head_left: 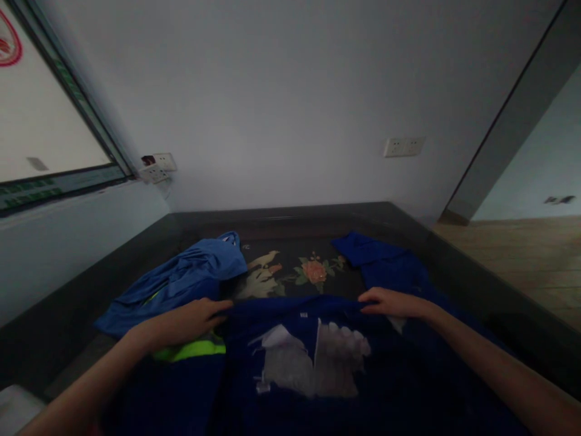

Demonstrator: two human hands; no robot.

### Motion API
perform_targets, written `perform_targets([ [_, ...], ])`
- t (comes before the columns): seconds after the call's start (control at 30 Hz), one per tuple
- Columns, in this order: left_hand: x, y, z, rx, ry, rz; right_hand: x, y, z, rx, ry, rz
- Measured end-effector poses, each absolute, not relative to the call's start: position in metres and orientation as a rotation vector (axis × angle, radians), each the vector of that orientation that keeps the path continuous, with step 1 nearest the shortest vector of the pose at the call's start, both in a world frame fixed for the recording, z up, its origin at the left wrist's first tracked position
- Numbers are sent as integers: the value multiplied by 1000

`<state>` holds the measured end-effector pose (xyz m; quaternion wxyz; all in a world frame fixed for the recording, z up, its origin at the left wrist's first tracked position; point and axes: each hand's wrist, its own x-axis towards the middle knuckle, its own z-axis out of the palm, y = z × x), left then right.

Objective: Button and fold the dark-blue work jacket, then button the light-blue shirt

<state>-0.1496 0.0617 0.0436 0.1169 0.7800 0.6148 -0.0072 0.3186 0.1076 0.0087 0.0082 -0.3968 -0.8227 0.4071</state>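
A dark blue garment (pixel 281 306) is spread across a dark table, its upper edge running between my hands. My left hand (pixel 190 321) has its fingers closed on the left end of that edge, above a lime-yellow stripe (pixel 195 350). My right hand (pixel 390 301) pinches the edge at the right, thumb and fingers together. Two pale, uneven patches (pixel 336 357) show on the garment's middle, with small white tags beside them. A blue sleeve-like part (pixel 385 260) stretches back behind my right hand. The lower part of the cloth is too dark to make out.
Lighter blue bunched cloth (pixel 200 260) lies behind my left hand. The dark table (pixel 281 230) bears a flower-and-bird picture (pixel 313 270) and stands against a pale wall. Wall sockets (pixel 403 146) are above it. A white object (pixel 18 409) shows at the lower left.
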Motion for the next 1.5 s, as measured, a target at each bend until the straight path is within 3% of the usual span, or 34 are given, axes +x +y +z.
perform_targets([
  [0.1,-151,57,50,2257,1716,-64,325,88,35,-1239,-2524,1641],
  [0.27,-140,89,72,2282,1506,-80,328,103,64,-1278,-2248,1680],
  [0.53,-124,163,104,2160,1482,319,341,165,80,-1383,-1811,1042],
  [0.73,-110,217,70,2128,1660,352,337,211,64,-1543,-1954,499],
  [0.9,-94,264,31,2114,1879,144,302,245,32,-1731,-2410,652],
  [1.03,-93,285,25,2065,2000,82,283,271,23,-1858,-2450,642],
  [1.33,-85,318,43,2159,2181,667,260,333,33,-1967,-1957,19],
  [1.5,-96,317,31,2319,1983,716,248,326,2,-1785,-2028,-11],
])
